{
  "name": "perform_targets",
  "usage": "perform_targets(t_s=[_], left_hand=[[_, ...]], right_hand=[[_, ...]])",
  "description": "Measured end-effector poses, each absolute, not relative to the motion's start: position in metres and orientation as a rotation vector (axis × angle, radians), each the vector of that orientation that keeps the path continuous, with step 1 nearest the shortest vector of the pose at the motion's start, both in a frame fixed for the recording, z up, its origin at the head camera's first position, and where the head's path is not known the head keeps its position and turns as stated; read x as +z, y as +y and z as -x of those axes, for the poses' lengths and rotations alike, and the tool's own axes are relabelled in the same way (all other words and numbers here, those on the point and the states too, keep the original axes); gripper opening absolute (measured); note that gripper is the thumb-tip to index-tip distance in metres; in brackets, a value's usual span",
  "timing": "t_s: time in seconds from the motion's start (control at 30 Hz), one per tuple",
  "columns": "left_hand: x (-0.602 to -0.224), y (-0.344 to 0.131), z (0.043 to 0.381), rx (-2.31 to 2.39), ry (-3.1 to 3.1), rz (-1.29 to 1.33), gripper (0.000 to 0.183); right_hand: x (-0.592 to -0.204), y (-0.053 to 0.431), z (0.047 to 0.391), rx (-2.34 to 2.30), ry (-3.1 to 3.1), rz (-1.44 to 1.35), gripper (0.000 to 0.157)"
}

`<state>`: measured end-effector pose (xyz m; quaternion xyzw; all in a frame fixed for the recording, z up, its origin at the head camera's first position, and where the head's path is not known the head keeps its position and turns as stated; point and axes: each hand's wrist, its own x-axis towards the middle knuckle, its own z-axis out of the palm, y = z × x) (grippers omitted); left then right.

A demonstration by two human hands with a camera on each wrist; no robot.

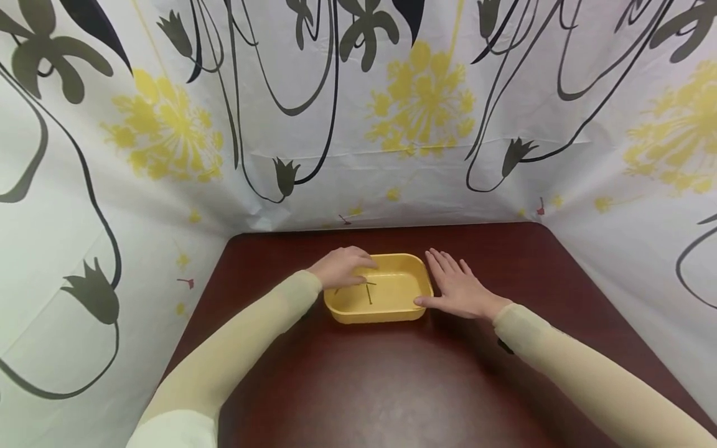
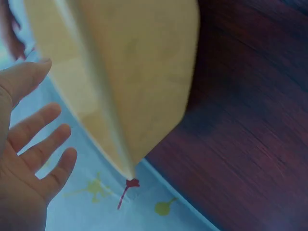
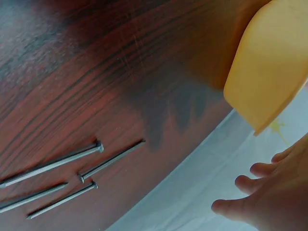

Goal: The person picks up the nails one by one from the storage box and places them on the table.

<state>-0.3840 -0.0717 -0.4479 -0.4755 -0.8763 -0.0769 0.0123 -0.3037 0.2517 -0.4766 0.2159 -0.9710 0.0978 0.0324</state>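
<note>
Yellow tray (image 1: pixel 412 275) on the dark red-brown tabletop (image 1: pixel 381 386), toward the far middle, rectangular with rounded corners, long side running left to right. Inside, thin dark nails (image 1: pixel 369 292) lying on the tray floor, one pointing near to far, others partly hidden under the fingers.

Left hand (image 1: pixel 340 267) reaching over the tray's left far corner, fingers curved down into the tray over the nails; impossible to tell from the head view whether pinching a nail or merely touching. In the left wrist view, left hand (image 2: pixel 26 159) with fingers spread and relaxed, nothing in the palm, the tray's yellow outer wall (image 2: pixel 139 72) just beside it.

Right hand (image 1: pixel 459 289) flat on the tabletop at the tray's right end, fingers straight and pointing far, thumb touching the near right corner of the tray. Released, gripping nothing. In the right wrist view, right hand (image 3: pixel 274 197) with fingers loosely extended, the tray's corner (image 3: pixel 269 67) near it.

Also in the right wrist view, four loose nails (image 3: pixel 72 178) lying on the wood grain, roughly parallel, apart from the tray.

Pale yellow sleeves (image 1: pixel 246 348) on both forearms.

White curtain (image 1: pixel 358 124) printed with yellow flower heads and black stems hanging round the tabletop on the left, far and right sides.
</note>
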Motion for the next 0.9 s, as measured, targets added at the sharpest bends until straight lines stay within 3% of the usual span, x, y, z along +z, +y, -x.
perform_targets(t_s=[0.37, 0.9], left_hand=[[-0.467, -0.043, 0.391, 0.063, -2.65, 1.764, 0.03], [-0.477, -0.031, 0.393, 0.133, -2.553, 1.865, 0.014]], right_hand=[[-0.486, 0.247, 0.308, 0.33, -3.014, -0.698, 0.118], [-0.496, 0.245, 0.311, 0.252, -3.009, -0.703, 0.119]])
